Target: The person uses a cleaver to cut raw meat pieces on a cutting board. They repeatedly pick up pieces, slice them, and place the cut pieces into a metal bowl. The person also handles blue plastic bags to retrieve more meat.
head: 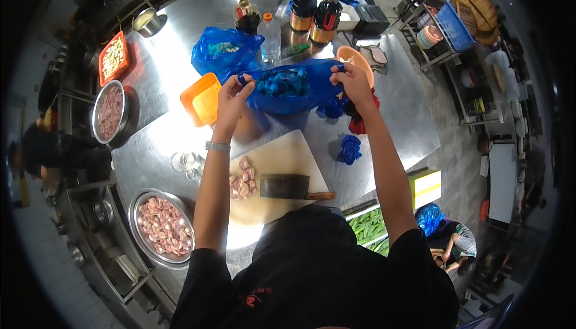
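A blue plastic bag (321,97) is stretched between my two hands, with chopped pieces showing through it. My left hand (233,97) pinches its left end near an orange plastic basket (201,100). The right end is gripped by my right hand (353,81), which is in front of a peach-coloured plastic bowl (360,59). Beyond the bag, another blue plastic bag (204,52) stands with its mouth open and pale pieces inside. Nearer to me, a cleaver (284,186) lies on a white cutting board (294,149) beside several pieces of raw meat (243,182), perhaps gizzards.
Steel bowls of raw meat (164,227) and sliced meat (111,112) line the left side. Dark sauce bottles (325,20) and a clear bottle (270,38) stand behind the bags. A glass mug (184,162) sits left of the board. Another person (461,241) crouches at lower right.
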The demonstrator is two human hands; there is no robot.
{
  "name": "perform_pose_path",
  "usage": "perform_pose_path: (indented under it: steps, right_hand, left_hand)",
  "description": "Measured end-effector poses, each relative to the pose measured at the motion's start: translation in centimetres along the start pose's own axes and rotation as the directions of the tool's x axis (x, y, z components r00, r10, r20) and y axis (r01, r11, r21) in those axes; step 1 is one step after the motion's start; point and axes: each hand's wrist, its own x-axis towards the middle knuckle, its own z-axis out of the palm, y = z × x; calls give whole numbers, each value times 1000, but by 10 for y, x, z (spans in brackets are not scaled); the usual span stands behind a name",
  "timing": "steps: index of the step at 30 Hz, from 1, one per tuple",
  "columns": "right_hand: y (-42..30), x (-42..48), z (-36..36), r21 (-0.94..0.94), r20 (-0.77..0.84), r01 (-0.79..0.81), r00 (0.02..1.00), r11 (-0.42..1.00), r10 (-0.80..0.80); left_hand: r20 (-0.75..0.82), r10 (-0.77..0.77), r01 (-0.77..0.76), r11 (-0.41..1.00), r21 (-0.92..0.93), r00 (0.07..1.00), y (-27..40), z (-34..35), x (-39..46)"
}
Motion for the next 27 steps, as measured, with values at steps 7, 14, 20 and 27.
perform_pose_path:
  steps: [7, 14, 20, 27]
  right_hand:
    - [45, -46, -34, -2, -193, 132, 972, 991, -130]
    - [206, -178, -42, -691, -325, -335, 936, 641, 139]
    - [248, -228, 8, -619, -300, -294, 945, 728, 126]
    - [253, -228, 26, -757, -314, -357, 933, 548, 175]
  left_hand:
    - [-96, 102, -70, 954, 291, 990, -52, -19, -45]
    - [-33, 177, -71, 550, 832, 984, -155, 10, -70]
    - [198, 28, -135, 823, 552, 980, -183, 47, 26]
    - [234, 210, -313, 581, 751, 949, -215, 119, 34]
